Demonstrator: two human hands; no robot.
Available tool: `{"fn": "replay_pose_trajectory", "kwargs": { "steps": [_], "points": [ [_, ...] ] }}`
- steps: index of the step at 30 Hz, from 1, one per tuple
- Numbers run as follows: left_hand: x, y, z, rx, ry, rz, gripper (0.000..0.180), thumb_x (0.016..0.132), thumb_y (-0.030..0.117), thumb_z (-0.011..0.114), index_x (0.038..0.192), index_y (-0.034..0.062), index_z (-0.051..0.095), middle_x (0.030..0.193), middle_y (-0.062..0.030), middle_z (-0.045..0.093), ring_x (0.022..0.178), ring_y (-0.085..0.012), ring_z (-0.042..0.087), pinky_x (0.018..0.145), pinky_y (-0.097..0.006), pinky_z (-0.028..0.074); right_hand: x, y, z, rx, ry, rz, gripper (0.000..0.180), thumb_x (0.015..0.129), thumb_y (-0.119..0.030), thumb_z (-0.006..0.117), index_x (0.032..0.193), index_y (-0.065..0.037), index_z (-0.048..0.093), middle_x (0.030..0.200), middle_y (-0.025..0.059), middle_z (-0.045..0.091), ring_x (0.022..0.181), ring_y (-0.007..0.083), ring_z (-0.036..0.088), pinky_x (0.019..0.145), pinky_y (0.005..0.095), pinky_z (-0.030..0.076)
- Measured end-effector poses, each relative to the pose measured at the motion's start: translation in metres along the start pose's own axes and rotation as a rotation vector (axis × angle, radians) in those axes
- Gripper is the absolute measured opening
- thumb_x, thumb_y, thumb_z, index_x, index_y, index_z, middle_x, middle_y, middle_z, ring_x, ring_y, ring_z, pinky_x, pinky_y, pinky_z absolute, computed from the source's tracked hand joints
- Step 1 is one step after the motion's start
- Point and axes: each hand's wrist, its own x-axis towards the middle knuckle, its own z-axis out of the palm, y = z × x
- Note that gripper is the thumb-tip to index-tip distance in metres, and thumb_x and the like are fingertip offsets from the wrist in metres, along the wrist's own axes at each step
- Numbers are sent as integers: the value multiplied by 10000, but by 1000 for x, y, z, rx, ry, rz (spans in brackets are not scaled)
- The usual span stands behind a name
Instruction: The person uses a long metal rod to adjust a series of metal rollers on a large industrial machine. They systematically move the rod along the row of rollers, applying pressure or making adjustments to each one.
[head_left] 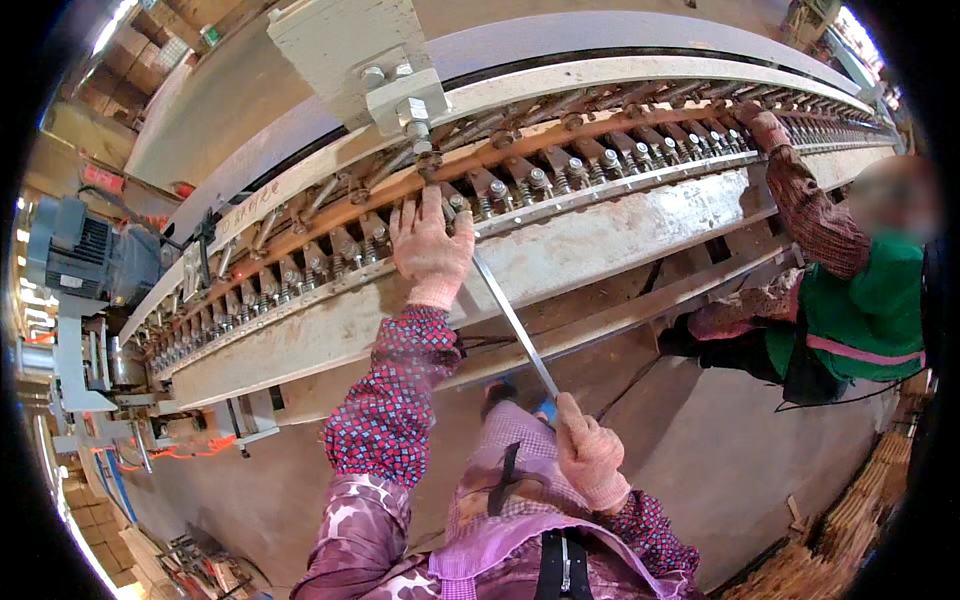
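My right hand (592,456), in a pinkish work glove, is closed round the lower end of a long, straight steel wrench (515,325). The wrench slants up and left to a bolt beside my left thumb, where its head is partly hidden. My left hand (433,248), gloved alike, lies with fingers stretched over the row of spring-loaded bolts (538,181). Its fingertips reach a rusty brown bar (480,160) behind the bolts. The row runs along a long pale machine beam (600,228).
On the right, a co-worker in a green vest (865,310) reaches a gloved hand (763,126) to the same row. A bracket with large bolts (405,100) overhangs the beam. A blue motor (80,248) stands at the left end; stacked wood strips (850,510) lie lower right.
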Motion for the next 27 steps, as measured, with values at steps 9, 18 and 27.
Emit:
{"fn": "replay_pose_trajectory", "kwargs": {
  "steps": [9, 18, 27],
  "points": [
    [3, 5, -5, -134, 14, 12, 647, 843, 454, 669, 1392, 129, 563, 1348, -83, 626, 1317, -303, 514, 1181, -403, 277, 8, -13, -10, -35, -42, 0, 428, 785, -70, 686, 1211, -107, 658, 763, 102, 623, 611, 298, 601, 541, 404, 480],
    [5, 10, -6, -150, -26, -56, 611, 851, 465, 656, 1376, 159, 584, 1355, -79, 626, 1329, -277, 507, 1182, -387, 283, 17, -19, -22, 168, 10, 37, 456, 807, -42, 680, 1256, -119, 670, 748, 143, 652, 596, 337, 631, 542, 428, 493],
    [8, 17, -16, -150, -59, -65, 586, 848, 430, 654, 1346, 130, 586, 1331, -156, 616, 1266, -319, 534, 1154, -418, 314, 16, -28, 0, 393, -66, 233, 430, 873, -49, 654, 1302, -77, 639, 1010, 212, 702, 835, 341, 715, 728, 368, 558]
  ]
}}
